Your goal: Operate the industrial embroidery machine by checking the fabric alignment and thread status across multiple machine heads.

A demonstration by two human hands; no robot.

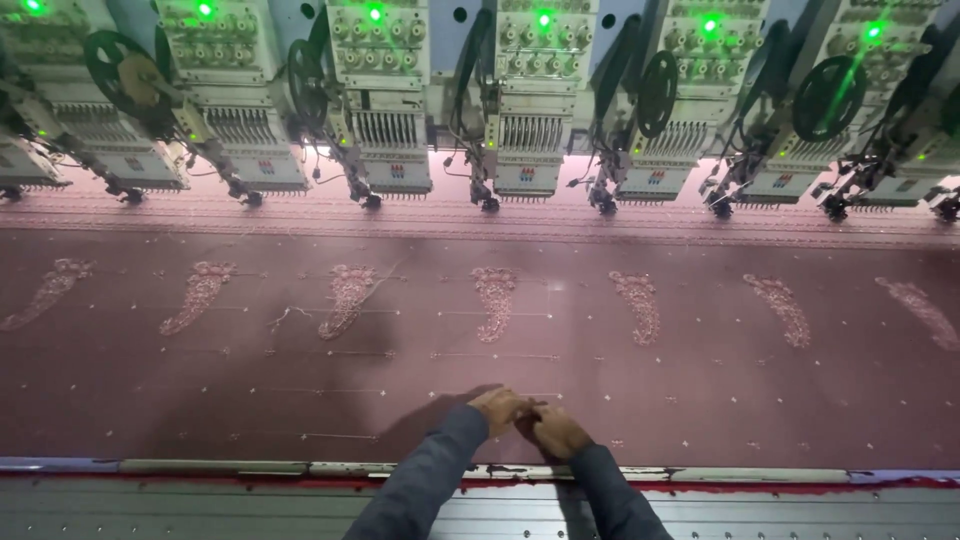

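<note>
Fingertips of the left hand (pixel 500 408) and right hand (pixel 556 432) pressed together, anything pinched between them too small to tell, grey-sleeved forearms (pixel 430 485) cut off at the bottom edge, outermost paisley-shaped embroidered motifs (pixel 45 292) on the maroon fabric (pixel 700 390) cropped by both sides, tops of the white embroidery machine heads (pixel 378 95) cut off above

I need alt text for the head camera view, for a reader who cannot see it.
A person's left hand and right hand meet on the near edge of a wide maroon fabric sheet stitched with a row of pale paisley-shaped motifs. Behind it stands a line of white embroidery machine heads with green lights.
</note>
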